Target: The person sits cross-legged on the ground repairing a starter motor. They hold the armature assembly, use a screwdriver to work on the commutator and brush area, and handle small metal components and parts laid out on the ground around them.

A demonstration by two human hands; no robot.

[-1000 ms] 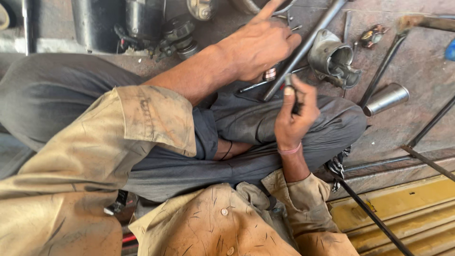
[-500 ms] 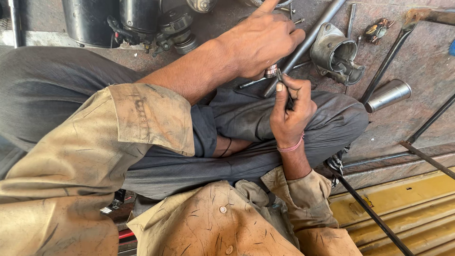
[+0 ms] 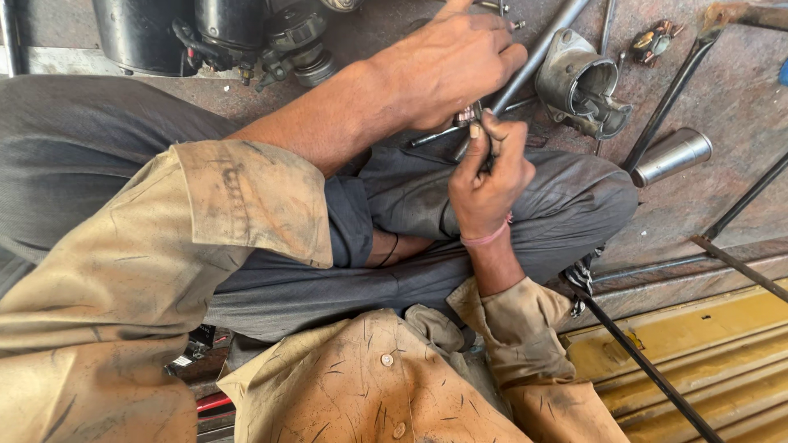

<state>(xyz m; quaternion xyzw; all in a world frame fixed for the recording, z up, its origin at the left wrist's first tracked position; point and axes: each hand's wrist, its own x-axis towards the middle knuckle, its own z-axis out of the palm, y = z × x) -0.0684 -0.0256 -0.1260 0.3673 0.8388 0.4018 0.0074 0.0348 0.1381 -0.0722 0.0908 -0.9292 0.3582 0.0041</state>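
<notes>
I sit cross-legged on a stained floor. My left hand (image 3: 447,61) reaches across my knee, its fingers closed around a small metal part where it meets a long grey metal rod (image 3: 542,53). My right hand (image 3: 488,176), with a pink band at the wrist, rises from my lap. Its fingertips pinch a small dark piece right under the left hand, against the lower end of the rod. The two hands touch there, and what exactly sits between the fingers is hidden.
A grey cast metal housing (image 3: 579,86) lies right of the rod, and a shiny steel cup (image 3: 673,156) beyond it. Black cylindrical motors (image 3: 139,33) stand top left. Thin dark bars (image 3: 673,90) cross the floor. A yellow metal frame (image 3: 698,344) lies bottom right.
My right hand has risen from my knee up to the rod's lower end and now meets the left hand's fingers. The left hand has kept its place on the rod.
</notes>
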